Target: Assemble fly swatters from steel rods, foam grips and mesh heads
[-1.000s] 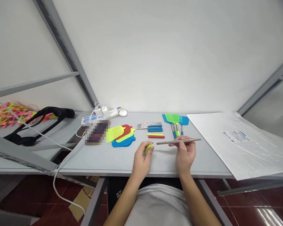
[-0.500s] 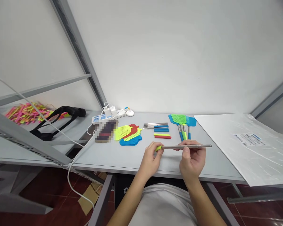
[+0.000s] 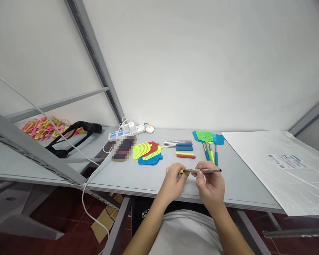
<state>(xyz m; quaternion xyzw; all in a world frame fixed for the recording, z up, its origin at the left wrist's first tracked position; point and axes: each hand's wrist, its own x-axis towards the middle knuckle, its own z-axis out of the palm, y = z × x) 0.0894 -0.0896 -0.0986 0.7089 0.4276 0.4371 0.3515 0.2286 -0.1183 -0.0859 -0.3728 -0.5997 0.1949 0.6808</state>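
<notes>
My left hand is closed on a yellow-green end piece, most of which my fingers hide. From it a metal telescopic rod runs level to the right, its far end showing a dark round opening. My right hand pinches the rod between thumb and fingers. Just behind my hands lie a red handle sleeve and a yellow one. Behind these are several metal rods, some with blue handles.
Yellow, red and blue swatter heads lie to the left. Swatters with handles lie at the right, beside a white wrapped sheet. A power strip, a pixelated item, a white cable and a black frame are left.
My right hand has moved left, closer to my left hand. The rod now looks shorter, with its right end drawn in. The whole view has shifted slightly.
</notes>
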